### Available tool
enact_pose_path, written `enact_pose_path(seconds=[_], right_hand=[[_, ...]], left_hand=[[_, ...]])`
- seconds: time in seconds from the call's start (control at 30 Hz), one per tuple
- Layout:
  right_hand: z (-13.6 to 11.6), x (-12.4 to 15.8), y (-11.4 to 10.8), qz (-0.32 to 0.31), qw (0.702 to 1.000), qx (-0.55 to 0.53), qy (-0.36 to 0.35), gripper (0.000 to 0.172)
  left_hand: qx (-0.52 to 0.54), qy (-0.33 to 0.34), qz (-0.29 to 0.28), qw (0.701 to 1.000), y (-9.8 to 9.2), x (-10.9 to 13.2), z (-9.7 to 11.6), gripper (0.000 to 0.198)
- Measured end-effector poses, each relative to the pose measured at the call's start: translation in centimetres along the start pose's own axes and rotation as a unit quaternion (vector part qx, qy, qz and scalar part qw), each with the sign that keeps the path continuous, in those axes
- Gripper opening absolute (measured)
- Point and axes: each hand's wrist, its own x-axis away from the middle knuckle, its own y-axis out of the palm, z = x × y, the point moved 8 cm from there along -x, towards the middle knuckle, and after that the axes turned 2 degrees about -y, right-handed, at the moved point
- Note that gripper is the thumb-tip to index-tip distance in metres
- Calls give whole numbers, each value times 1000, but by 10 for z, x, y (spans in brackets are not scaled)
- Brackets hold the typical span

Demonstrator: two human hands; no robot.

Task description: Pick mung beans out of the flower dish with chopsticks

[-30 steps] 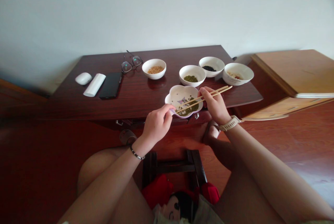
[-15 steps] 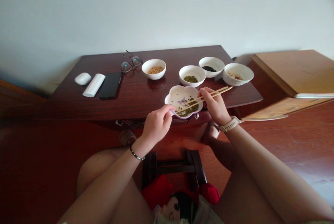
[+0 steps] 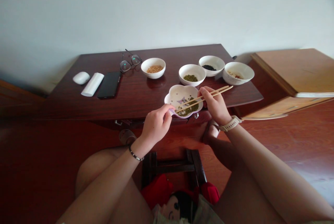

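My left hand (image 3: pixel 158 122) grips the near-left edge of a cloud-shaped plate (image 3: pixel 174 93), white inside with a purple rim and a cartoon print. Green beans (image 3: pixel 191 108) lie in it, heaped toward its right side. In my right hand (image 3: pixel 212 103) is a pair of wooden chopsticks (image 3: pixel 217 91), their tips down among the beans near my left thumb. Just behind the plate stands a white bowl (image 3: pixel 185 77) with more green beans. A bowl of black beans (image 3: pixel 209 68) and a bowl with pale and reddish pieces (image 3: pixel 237 75) are to its right.
On the dark wooden table (image 3: pixel 130 95), a bowl of yellowish beans (image 3: pixel 154 69) stands left of centre. Farther left are glasses (image 3: pixel 130 62), a black phone (image 3: pixel 109 84), a white case (image 3: pixel 92 84) and a white rounded object (image 3: pixel 81 77). A wooden cabinet (image 3: pixel 300 70) adjoins at right.
Almost nothing differs. The view has shifted very slightly; both hands, the plate and the chopsticks keep their places.
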Motion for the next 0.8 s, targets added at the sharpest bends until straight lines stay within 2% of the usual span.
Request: enact_pose_path(seconds=[0.8], right_hand=[[-1, 2, -1, -7, 1000, 3, -10, 44]], left_hand=[[11, 0, -5, 1000, 0, 2, 2, 31]])
